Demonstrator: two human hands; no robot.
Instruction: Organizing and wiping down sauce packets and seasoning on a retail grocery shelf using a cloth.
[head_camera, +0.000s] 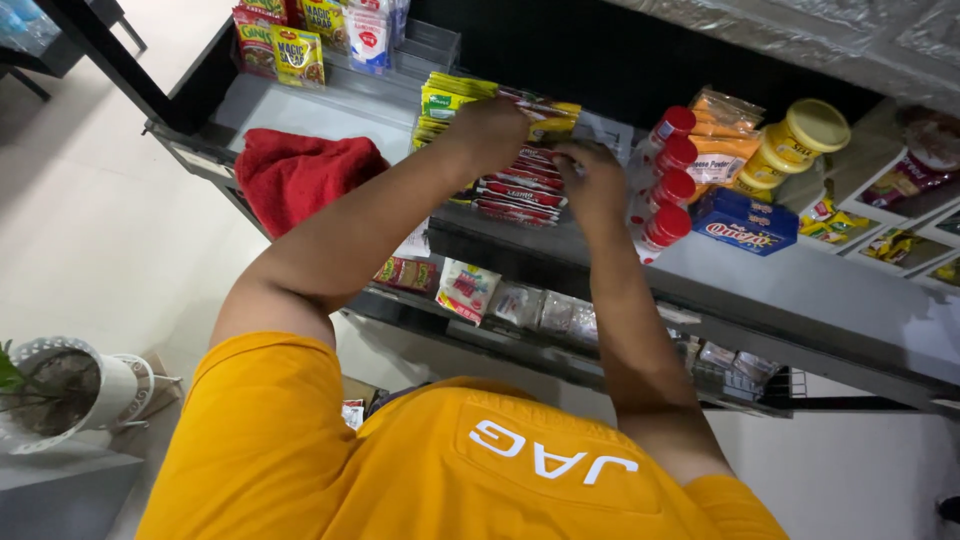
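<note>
Left hand in a closed grip on the yellow-green sachets; right hand pinches the red sachets on the shelf, red-capped bottles just beside.

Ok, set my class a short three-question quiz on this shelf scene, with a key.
1. True or false: the red cloth lies on the left hand side of the shelf.
2. How many red-capped bottles stand in the row?
3. What does the right hand touch? A a green bucket, B red sachets, C a glass jug.
Key: 1 true; 2 four; 3 B.
</note>
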